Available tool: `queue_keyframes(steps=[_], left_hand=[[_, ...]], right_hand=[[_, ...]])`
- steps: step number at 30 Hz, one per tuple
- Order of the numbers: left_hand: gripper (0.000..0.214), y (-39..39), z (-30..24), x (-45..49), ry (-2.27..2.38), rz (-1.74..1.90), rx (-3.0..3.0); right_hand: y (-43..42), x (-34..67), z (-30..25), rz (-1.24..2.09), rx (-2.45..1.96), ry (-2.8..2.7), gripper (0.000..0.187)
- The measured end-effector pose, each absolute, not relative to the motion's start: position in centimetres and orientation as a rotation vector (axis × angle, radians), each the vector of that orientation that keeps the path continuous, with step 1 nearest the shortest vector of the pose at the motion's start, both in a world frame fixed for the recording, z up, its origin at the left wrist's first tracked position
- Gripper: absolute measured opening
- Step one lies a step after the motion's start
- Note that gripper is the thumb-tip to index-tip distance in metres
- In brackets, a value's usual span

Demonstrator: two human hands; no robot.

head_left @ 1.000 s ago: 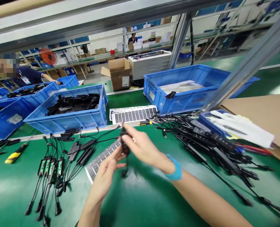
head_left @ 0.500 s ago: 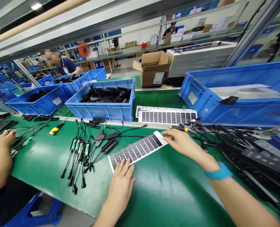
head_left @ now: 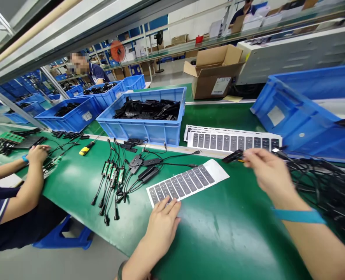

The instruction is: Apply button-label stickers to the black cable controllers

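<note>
My left hand (head_left: 162, 225) lies flat on the green bench, fingers out, its fingertips on the near end of a white label sheet (head_left: 186, 181) with dark stickers. My right hand (head_left: 267, 170) is raised at the right, fingers pinched on a small black cabled part (head_left: 233, 156) beside a tangle of black cables (head_left: 324, 186). A blue wristband (head_left: 299, 216) is on my right wrist. More label sheets (head_left: 233, 140) lie further back.
A bundle of cabled boards (head_left: 114, 179) lies left of the sheet, with a yellow-handled screwdriver (head_left: 87, 148) beyond. Blue bins (head_left: 144, 132) of black parts line the back; a large blue bin (head_left: 300, 116) at right. A co-worker's hand (head_left: 38, 153) works at the left.
My view swung left. My hands let go of the black part held a second ago; the left went flat onto the label sheet, the right moved right to the cable pile and picked up a part.
</note>
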State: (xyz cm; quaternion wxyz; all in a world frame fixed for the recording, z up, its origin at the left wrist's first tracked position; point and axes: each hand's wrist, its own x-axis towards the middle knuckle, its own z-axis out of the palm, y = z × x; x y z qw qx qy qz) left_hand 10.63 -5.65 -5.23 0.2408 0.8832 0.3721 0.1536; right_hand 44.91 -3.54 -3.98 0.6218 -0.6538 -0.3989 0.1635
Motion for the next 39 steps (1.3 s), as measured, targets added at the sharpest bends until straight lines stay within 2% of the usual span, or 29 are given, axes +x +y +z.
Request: queue_keyframes(steps=[4, 7, 9, 15, 19, 22, 25, 27, 34, 39], left_hand=[[0.032, -2.2, -3.2, 9.8, 1.417, 0.635, 2.261], [0.020, 1.0, -2.4, 9.0, 1.630, 0.722, 2.139], [0.012, 2.5, -2.2, 8.5, 1.617, 0.757, 2.076], [0.012, 4.2, -0.5, 7.7, 1.419, 0.983, 1.745], [0.030, 4.9, 1.8, 8.4, 1.222, 1.147, 1.393], [0.033, 4.6, 3.5, 9.5, 1.068, 1.199, 1.191], [0.030, 3.1, 4.5, 10.7, 0.864, 1.138, 0.923], [0.037, 1.6, 4.8, 11.5, 0.747, 1.021, 0.775], [0.056, -3.8, 3.5, 14.4, 0.681, 0.748, 0.898], [0.068, -5.8, 2.9, 15.4, 0.603, 0.680, 0.923]], right_hand=[[-4.2, 44.0, 0.3, 0.380, -1.269, -0.533, 0.022], [-5.0, 41.3, 3.5, 0.422, -1.158, -0.496, 0.019], [-5.5, 39.4, 4.7, 0.461, -1.136, -0.543, 0.018], [-6.3, 36.8, 5.2, 0.585, -1.102, -0.632, 0.020], [-6.7, 36.3, 5.2, 0.653, -1.084, -0.670, 0.022], [-7.0, 36.0, 5.2, 0.686, -1.061, -0.685, 0.025], [-7.3, 35.7, 5.2, 0.716, -1.048, -0.704, 0.027], [-7.4, 35.4, 5.2, 0.742, -1.041, -0.729, 0.027], [-7.3, 33.7, 4.3, 0.868, -1.048, -0.842, 0.020], [-7.5, 32.2, 3.8, 0.928, -1.077, -0.932, 0.023]])
